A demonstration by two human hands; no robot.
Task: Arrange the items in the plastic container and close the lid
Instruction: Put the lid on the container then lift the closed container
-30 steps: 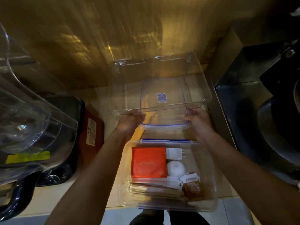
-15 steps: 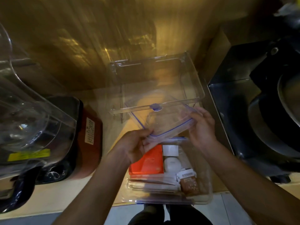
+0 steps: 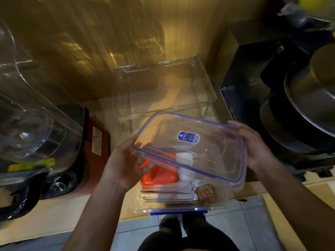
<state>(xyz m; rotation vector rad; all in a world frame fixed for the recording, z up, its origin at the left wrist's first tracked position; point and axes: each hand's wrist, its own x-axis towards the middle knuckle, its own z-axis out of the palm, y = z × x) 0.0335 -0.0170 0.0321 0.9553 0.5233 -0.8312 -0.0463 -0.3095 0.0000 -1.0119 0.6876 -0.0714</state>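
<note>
I hold a clear lid with a blue seal and a blue sticker, tilted above the clear plastic container at the counter's front edge. My left hand grips the lid's left corner and my right hand grips its right edge. Inside the container lie an orange box, white items, a brown packet and flat paper sachets, partly blurred through the lid.
A clear acrylic stand sits behind the container against the wall. A blender with a clear jug and a red base stands at the left. A black appliance with a metal pot fills the right.
The lid has come out from under the acrylic stand toward me and now hangs tilted over the container. Both hands moved back with it.
</note>
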